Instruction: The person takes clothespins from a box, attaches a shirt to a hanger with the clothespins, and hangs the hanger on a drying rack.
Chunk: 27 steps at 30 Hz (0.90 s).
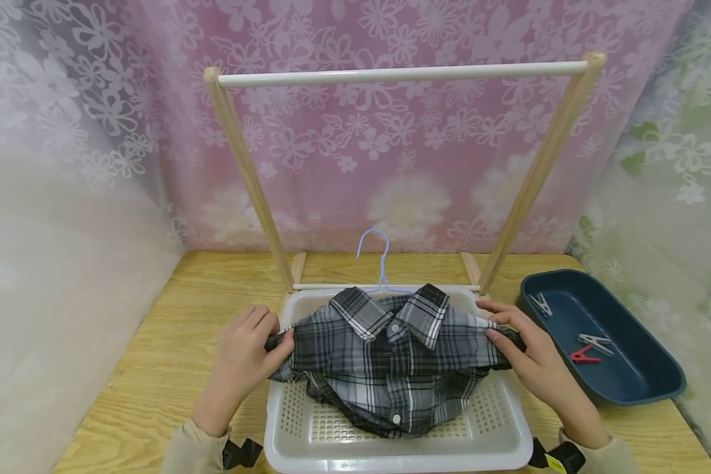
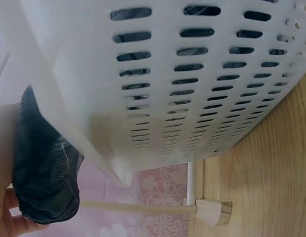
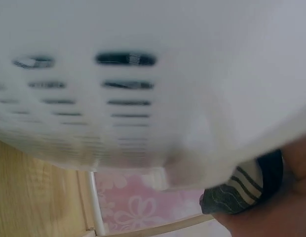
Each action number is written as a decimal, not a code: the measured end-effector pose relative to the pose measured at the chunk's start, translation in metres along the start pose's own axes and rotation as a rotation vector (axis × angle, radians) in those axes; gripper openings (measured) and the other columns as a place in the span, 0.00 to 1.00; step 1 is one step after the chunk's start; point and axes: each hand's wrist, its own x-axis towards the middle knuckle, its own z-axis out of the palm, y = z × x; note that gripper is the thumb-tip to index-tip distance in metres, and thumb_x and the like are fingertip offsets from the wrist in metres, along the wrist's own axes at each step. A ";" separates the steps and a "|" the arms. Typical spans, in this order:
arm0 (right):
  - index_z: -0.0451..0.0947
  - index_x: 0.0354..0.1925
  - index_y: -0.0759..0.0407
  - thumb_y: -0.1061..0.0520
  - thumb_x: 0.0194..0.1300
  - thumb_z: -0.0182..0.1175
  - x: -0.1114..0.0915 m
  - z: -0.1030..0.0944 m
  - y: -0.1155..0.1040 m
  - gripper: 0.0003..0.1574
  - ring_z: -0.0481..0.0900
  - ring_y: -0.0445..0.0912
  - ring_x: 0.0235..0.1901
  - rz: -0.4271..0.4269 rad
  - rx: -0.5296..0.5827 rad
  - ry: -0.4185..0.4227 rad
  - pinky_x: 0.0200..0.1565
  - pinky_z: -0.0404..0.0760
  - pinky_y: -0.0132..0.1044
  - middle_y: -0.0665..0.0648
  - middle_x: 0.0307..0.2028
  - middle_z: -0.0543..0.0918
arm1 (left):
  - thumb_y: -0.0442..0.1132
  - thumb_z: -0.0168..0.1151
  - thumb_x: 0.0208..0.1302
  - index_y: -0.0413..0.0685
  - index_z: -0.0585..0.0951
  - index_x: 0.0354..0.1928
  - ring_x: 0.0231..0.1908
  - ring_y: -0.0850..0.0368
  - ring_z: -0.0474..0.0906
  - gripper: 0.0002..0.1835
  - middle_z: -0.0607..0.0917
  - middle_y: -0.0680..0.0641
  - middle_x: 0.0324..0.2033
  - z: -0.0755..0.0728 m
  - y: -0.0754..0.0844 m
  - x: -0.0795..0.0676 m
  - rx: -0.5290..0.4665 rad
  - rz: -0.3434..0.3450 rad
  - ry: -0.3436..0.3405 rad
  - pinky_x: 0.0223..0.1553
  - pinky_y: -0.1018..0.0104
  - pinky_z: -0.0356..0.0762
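Note:
A grey-and-black plaid shirt (image 1: 385,375) with a collar and white buttons lies over a white perforated basket (image 1: 391,464), collar toward the back. A blue wire hanger (image 1: 384,263) sits in its neck, the hook standing up above the collar. My left hand (image 1: 243,355) pinches the sleeve at the shirt's left side, thumb on top. On the other side my right hand (image 1: 530,352) pinches the opposite sleeve between thumb and fingers. In the left wrist view a dark sleeve end (image 2: 47,168) hangs outside the basket rim; the right wrist view shows striped cloth (image 3: 242,187) in the right hand.
Behind the basket stands a wooden rack (image 1: 245,164) with a white top bar (image 1: 403,74). To the right, a dark blue tub (image 1: 628,349) holds grey clothespins (image 1: 595,343) and a red clothespin (image 1: 585,355). Flowered curtains (image 1: 391,164) surround the wooden table (image 1: 154,362).

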 end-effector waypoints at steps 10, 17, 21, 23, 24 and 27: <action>0.78 0.48 0.52 0.75 0.62 0.60 0.000 -0.014 -0.018 0.22 0.78 0.33 0.51 -0.006 -0.059 0.010 0.47 0.72 0.21 0.51 0.51 0.83 | 0.48 0.55 0.69 0.47 0.72 0.19 0.16 0.60 0.60 0.20 0.68 0.52 0.17 -0.005 0.002 0.016 0.051 0.095 0.169 0.15 0.67 0.58; 0.78 0.47 0.52 0.75 0.63 0.60 0.003 -0.031 -0.030 0.21 0.77 0.35 0.31 -0.021 -0.127 -0.030 0.32 0.71 0.26 0.44 0.36 0.82 | 0.50 0.54 0.72 0.45 0.76 0.23 0.13 0.57 0.68 0.21 0.76 0.51 0.16 -0.014 0.003 0.023 0.056 0.098 0.190 0.13 0.64 0.63; 0.79 0.47 0.52 0.77 0.60 0.61 0.004 -0.038 -0.038 0.24 0.76 0.34 0.33 -0.070 -0.151 -0.029 0.35 0.70 0.25 0.43 0.37 0.82 | 0.49 0.53 0.73 0.46 0.75 0.24 0.12 0.59 0.63 0.20 0.74 0.52 0.16 -0.020 0.004 0.027 0.051 0.125 0.182 0.12 0.66 0.59; 0.80 0.46 0.51 0.77 0.59 0.61 0.004 -0.041 -0.041 0.25 0.77 0.34 0.35 -0.078 -0.161 -0.036 0.36 0.70 0.24 0.43 0.38 0.83 | 0.49 0.52 0.74 0.47 0.75 0.23 0.12 0.62 0.60 0.21 0.73 0.53 0.16 -0.024 0.004 0.029 0.049 0.136 0.177 0.12 0.68 0.56; 0.80 0.47 0.51 0.77 0.59 0.62 0.004 -0.042 -0.043 0.25 0.77 0.34 0.35 -0.082 -0.165 -0.041 0.36 0.70 0.24 0.43 0.38 0.83 | 0.50 0.52 0.75 0.47 0.74 0.23 0.12 0.63 0.58 0.21 0.72 0.53 0.16 -0.026 0.005 0.030 0.048 0.140 0.176 0.13 0.69 0.55; 0.80 0.47 0.51 0.77 0.58 0.62 0.004 -0.046 -0.047 0.25 0.77 0.33 0.37 -0.083 -0.166 -0.048 0.38 0.70 0.23 0.43 0.38 0.83 | 0.50 0.51 0.75 0.48 0.74 0.22 0.13 0.64 0.57 0.22 0.71 0.54 0.17 -0.033 0.006 0.032 0.046 0.147 0.172 0.13 0.71 0.54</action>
